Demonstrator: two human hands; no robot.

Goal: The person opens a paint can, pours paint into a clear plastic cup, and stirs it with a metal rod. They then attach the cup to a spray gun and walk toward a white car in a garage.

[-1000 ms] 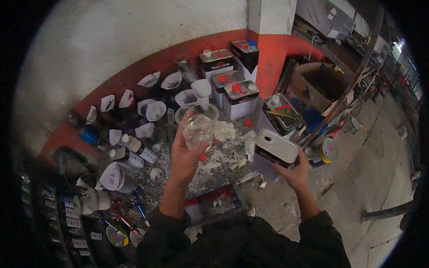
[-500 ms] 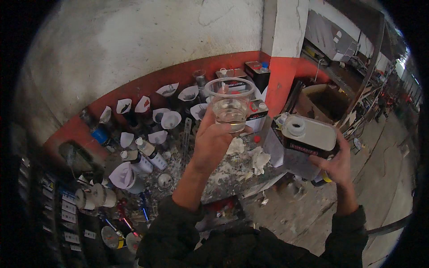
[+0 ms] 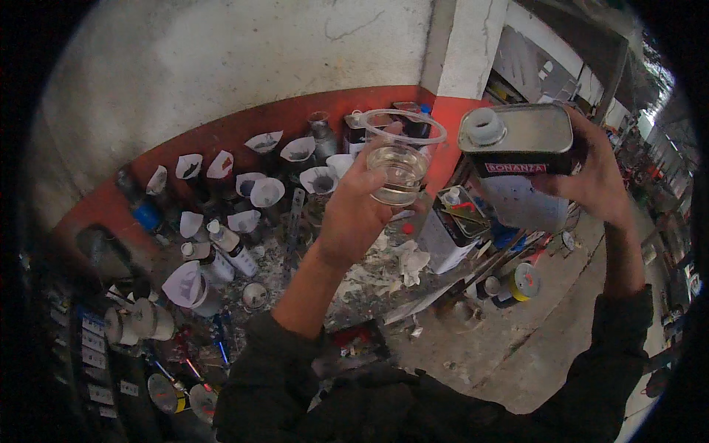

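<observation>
A cluttered, paint-spattered workbench point(image 3: 369, 284) fills the middle and lower left of the frame. Along its back edge, in the upper-left to centre, stands a row of white paper cone funnels point(image 3: 266, 192) set in jars and bottles, their tips dark with residue. Lower left sit small white squeeze bottles point(image 3: 235, 249) and a round metal lid point(image 3: 255, 294). Crumpled white rags point(image 3: 410, 262) lie at centre, just below the raised cup. Right of centre, a square tin point(image 3: 458, 221) with an open top stands on the bench edge, and below it, lower right, a can with a yellow band point(image 3: 521, 284) rests near the floor.

In the upper centre the left hand point(image 3: 354, 214) is wrapped around a clear plastic cup point(image 3: 399, 159), fingers curled on its lower wall; the cup stands upright and holds a shallow layer of clear liquid. In the upper right the right hand point(image 3: 594, 177) grips a rectangular metal can point(image 3: 521, 144) from its far side. The can is tipped on its side, its white screw cap point(image 3: 485, 125) facing left toward the cup's rim but apart from it. A red label strip with white lettering runs along the can's lower face, above a darker panel.

Behind the bench, the wall point(image 3: 221, 74) is grey-white above a red-painted lower band point(image 3: 244, 148), with a pale pillar point(image 3: 473, 44) at top centre. The floor point(image 3: 546, 332) at lower right is bare, stained concrete. Small labelled tins line the far lower-left edge, too blurred to describe.
</observation>
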